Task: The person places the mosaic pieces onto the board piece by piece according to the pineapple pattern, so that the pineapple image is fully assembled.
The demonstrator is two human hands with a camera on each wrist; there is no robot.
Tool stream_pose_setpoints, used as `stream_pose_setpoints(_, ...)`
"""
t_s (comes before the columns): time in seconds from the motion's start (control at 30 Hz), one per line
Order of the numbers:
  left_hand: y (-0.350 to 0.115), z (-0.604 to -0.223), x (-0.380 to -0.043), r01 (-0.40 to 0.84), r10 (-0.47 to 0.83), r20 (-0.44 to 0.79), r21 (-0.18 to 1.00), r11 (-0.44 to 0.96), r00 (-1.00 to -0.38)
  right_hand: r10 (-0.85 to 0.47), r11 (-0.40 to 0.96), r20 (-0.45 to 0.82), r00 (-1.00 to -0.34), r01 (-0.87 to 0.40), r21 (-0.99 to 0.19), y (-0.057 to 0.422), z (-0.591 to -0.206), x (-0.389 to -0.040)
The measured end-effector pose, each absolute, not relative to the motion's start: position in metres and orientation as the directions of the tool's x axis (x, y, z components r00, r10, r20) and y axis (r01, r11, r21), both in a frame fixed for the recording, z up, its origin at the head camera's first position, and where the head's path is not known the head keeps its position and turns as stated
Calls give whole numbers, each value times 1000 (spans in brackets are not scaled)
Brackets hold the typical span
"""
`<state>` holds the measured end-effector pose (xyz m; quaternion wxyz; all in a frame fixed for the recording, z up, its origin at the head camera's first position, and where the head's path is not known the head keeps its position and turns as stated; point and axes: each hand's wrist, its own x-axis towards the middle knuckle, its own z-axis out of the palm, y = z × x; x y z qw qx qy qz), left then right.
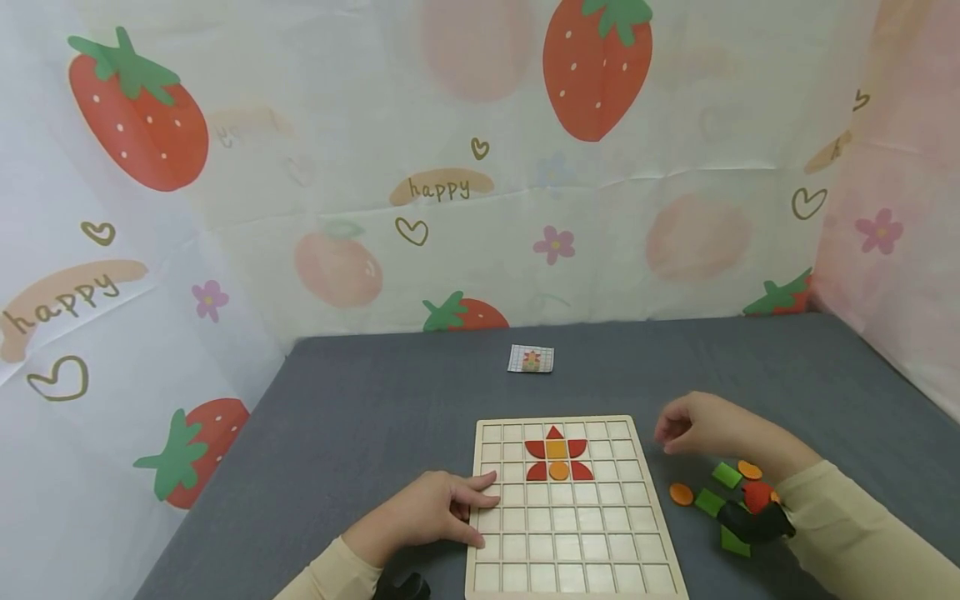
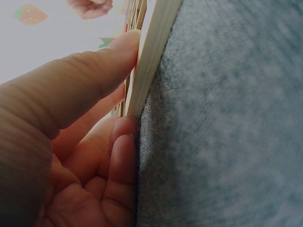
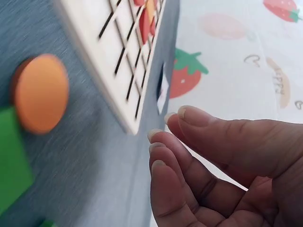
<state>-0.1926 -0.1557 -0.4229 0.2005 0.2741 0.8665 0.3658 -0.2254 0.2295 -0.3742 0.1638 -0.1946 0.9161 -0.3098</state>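
My left hand rests at the left edge of a wooden grid board, its fingers lying over the rim and its thumb tip against the edge. Near the top of the grid sits a figure of flat pieces: a red triangle, a yellow square, an orange disc and red curved pieces around them. Above the table to the right of the board hovers my right hand. Its fingers curl loosely toward the thumb, and nothing shows between the fingertips.
Loose pieces lie right of the board under my right forearm: green squares, orange discs and red pieces, partly hidden by a black wrist device. Behind the board, a small card shows a similar figure. A printed curtain closes the back.
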Motion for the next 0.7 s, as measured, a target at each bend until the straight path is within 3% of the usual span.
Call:
stream_pose_setpoints(0.5,-155,-424,-194,335,620,-147,734,590,-771,-532,649,-256,-807,-194,-736,245,-396,-212)
stream_pose_setpoints(0.7,-156,-426,-194,339,618,-142,731,592,-773,-541,688,-248,-803,-253,-680,243,-403,-210)
